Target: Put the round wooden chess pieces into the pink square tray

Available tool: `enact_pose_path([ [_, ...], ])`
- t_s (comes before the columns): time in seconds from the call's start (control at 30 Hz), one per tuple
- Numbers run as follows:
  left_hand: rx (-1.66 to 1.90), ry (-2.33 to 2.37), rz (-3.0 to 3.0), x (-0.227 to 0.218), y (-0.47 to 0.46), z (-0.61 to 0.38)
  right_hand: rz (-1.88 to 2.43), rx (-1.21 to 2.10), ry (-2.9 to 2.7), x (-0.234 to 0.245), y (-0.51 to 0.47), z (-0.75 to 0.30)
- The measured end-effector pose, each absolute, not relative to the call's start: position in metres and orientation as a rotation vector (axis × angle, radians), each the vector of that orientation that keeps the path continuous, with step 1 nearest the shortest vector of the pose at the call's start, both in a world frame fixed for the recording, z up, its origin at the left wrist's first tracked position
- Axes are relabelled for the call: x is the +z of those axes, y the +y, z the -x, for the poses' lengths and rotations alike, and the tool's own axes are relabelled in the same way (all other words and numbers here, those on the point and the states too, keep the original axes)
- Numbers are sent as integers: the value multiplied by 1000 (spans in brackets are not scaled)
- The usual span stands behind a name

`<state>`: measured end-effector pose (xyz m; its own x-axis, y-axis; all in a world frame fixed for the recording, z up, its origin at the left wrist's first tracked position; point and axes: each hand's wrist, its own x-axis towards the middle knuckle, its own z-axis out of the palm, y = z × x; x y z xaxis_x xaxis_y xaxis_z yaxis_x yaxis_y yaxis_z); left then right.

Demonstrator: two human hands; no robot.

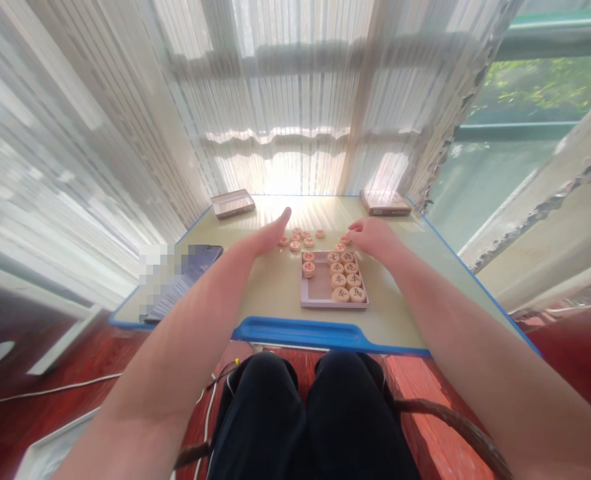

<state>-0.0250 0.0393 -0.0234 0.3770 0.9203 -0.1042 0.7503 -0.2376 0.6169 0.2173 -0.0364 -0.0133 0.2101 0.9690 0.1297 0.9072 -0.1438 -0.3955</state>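
At the far left, a dark, flat, glossy-screened device (190, 280), partly pixelated, lies along the blue-edged, cream-coloured worktop's (270, 293) left edge. A shallow, pale rectangular lid (233, 203) sits near the far left corner, by sheer pleated curtains (295, 100). The left hand (274, 230) has its thumb raised beside loose round, wooden-looking pieces with red characters (294, 246); its fingers are hidden, so I cannot tell whether it grasps anything. Cream surface runs from that forearm to a pale pinkish, low-walled rectangular tray (320, 287), short of the moulded blue groove (300, 330) on the near edge. Inside, two red-marked discs stand at left, eight dark-marked ones in two columns at right, with bare tray floor between. The right hand (358, 231), fingers curled, touches a red-marked disc (345, 240) beyond the tray; whether it is gripped I cannot tell. A flat, glossy rectangular box (385, 202) lies near the far right corner.
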Motion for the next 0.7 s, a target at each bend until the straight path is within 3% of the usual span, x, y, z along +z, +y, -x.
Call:
enact_pose_path([
  [0.27,329,1388,-2005,-9,20,11,1771,160,-2158,-31,-16,-213],
  [0.53,348,1528,-2255,-11,25,13,1592,-100,-2160,-29,-18,-220],
  [0.7,355,1497,-2237,-7,21,11,1629,-33,-2160,-33,-16,-220],
])
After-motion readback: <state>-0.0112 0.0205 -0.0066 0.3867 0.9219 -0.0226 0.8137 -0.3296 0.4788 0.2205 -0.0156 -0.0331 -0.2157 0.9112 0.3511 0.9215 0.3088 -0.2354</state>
